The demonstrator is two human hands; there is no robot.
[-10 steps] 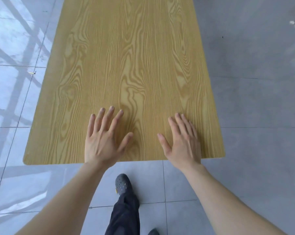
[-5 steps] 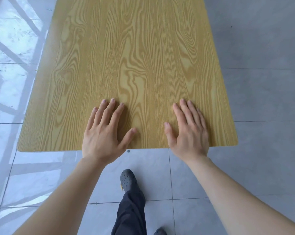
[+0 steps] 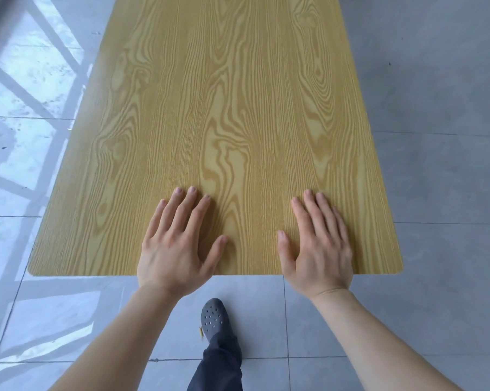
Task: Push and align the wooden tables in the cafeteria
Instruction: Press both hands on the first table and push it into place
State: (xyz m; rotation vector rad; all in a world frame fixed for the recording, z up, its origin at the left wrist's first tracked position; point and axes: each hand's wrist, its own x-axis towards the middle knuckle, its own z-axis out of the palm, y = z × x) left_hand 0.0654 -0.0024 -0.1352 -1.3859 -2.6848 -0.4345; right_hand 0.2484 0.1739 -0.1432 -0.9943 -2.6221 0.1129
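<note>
We press both palms flat on the near end of the wooden worktop (image 3: 232,131), left hand (image 3: 176,244) and right hand (image 3: 317,244) with fingers (image 3: 191,204) spread, grasping nothing. It stands alone on the tiled floor (image 3: 435,165); with no neighbouring table in view, aligning seems unfinished.

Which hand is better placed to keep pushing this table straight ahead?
Left, slightly. The left hand lies flat near the middle of the near edge of the yellow wood-grain rectangular table; the right hand lies flat too, closer to the right corner.
</note>
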